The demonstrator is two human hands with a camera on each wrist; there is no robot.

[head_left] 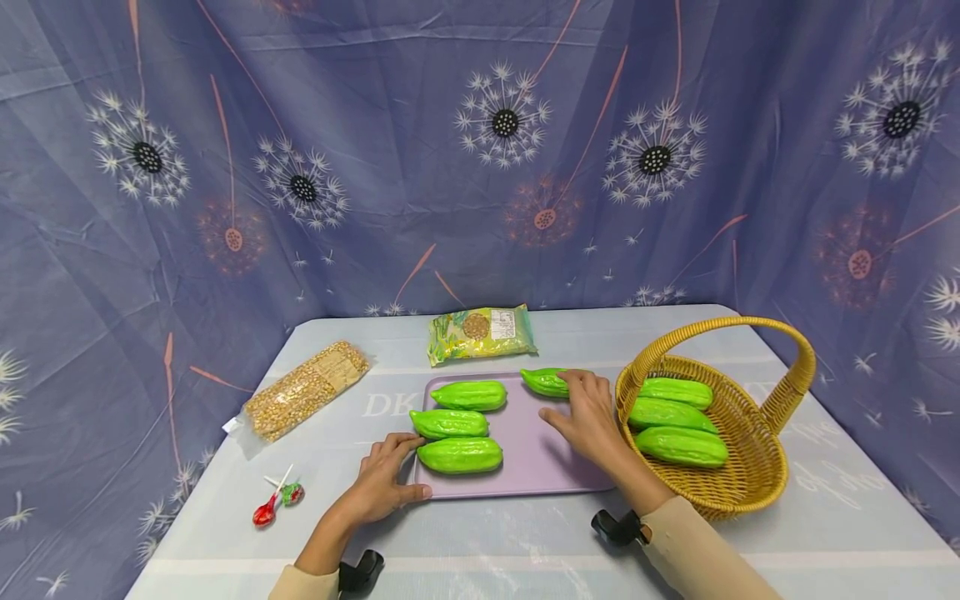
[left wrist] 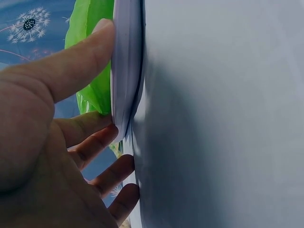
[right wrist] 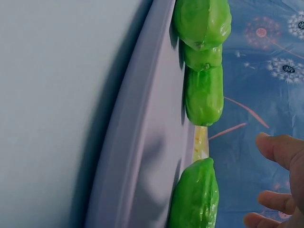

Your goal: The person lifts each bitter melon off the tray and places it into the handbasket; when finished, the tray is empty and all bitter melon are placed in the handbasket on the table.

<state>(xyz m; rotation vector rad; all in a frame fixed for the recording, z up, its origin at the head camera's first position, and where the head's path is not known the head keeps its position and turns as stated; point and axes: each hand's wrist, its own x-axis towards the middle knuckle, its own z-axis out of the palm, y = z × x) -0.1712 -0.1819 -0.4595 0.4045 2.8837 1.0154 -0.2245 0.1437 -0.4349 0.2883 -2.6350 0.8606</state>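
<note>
Four green veg (head_left: 460,456) on purple tray (head_left: 532,458), pale tbl (head_left: 480,550), dandelion-print bkgd curtain (head_left: 405,167).

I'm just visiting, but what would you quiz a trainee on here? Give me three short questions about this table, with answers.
1. How many green vegetables show in the basket?
2. True or false: both lollipops lie to the left of the tray, as the head camera sees it.
3. In that same view, what does the right hand partly hide?
A) a lollipop
B) a green vegetable on the tray
C) the basket's handle

Key:
1. Three
2. True
3. B
</note>
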